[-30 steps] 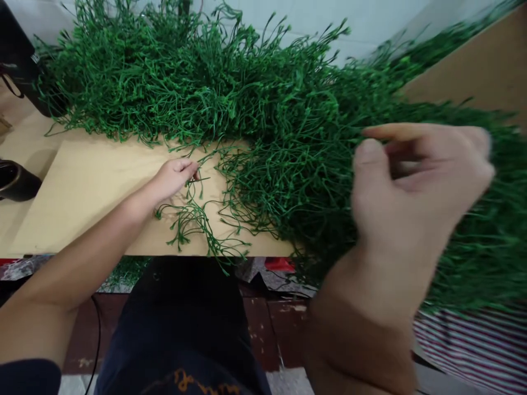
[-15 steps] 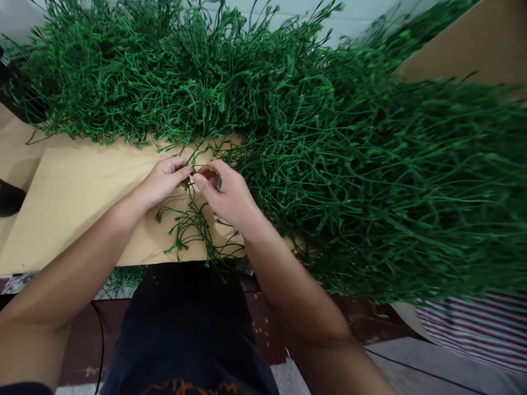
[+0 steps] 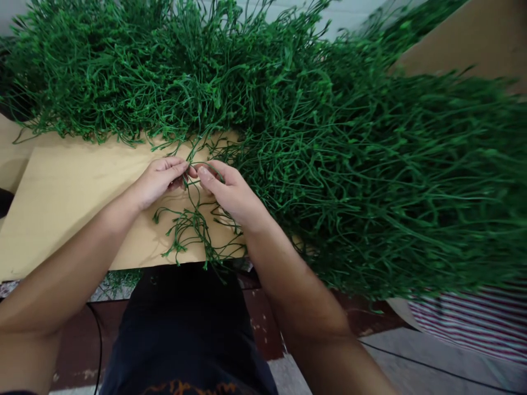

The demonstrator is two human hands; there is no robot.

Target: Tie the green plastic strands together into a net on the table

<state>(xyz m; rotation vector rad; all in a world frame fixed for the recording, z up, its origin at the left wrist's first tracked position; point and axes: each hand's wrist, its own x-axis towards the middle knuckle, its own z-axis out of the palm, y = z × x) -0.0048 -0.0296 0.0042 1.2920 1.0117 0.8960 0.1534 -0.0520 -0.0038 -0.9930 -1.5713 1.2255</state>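
Note:
Over a tan board [image 3: 82, 186], my left hand [image 3: 162, 178] pinches a thin green plastic stem between thumb and fingers. My right hand [image 3: 228, 192] is just beside it, its thumb and fingers closed round green stems that curve over the fingers. Loose green stems with small branching tips [image 3: 191, 227] hang and lie on the board below both hands. A large heap of the same green stems [image 3: 370, 175] rises right of my right hand and along the back of the board.
A brown cardboard panel [image 3: 473, 41] leans at the upper right. Striped cloth [image 3: 465, 323] shows at the lower right. Dark cables run over the floor below. More green stems [image 3: 121, 281] show beneath the board's front edge.
The two hands remain close together. My right hand's fingers have straightened somewhat from their curled loop, and the view has shifted slightly to the right.

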